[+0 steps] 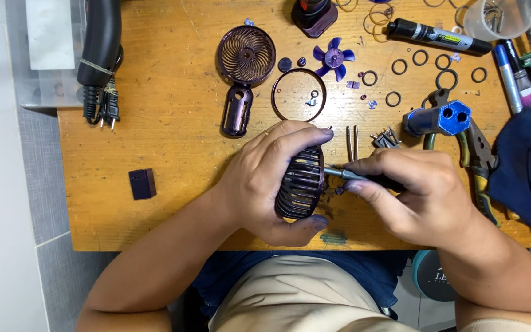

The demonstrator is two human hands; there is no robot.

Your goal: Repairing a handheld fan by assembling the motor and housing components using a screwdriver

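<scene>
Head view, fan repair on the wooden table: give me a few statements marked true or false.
1. The left hand holds a dark slatted fan grille. True.
2. The right hand holds pliers. False: it holds a small screwdriver, tip at the grille; the pliers lie on the table.
3. The purple fan blade lies loose on the table. True.
4. The fan blade sits inside the grille. False: it lies apart, farther up the table.

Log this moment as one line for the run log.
left hand: holds dark fan grille | right hand: screwdriver tip at grille | surface: wooden table
</scene>
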